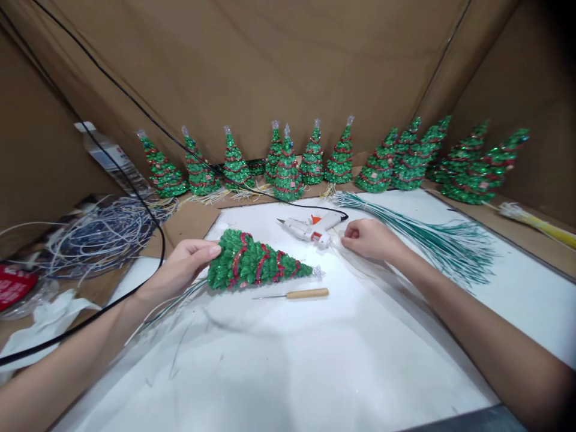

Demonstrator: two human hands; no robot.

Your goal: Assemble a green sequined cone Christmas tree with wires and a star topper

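Left grip [194,257]; tree [252,264] sideways, tip-right

Held tree [252,263] underside seemingly hidden, forearms [76,354] cropped

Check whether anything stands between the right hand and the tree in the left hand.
Nothing bulky does. Thin pale strands lie low beside the right hand, and the glue gun lies just beyond the gap to the tree.
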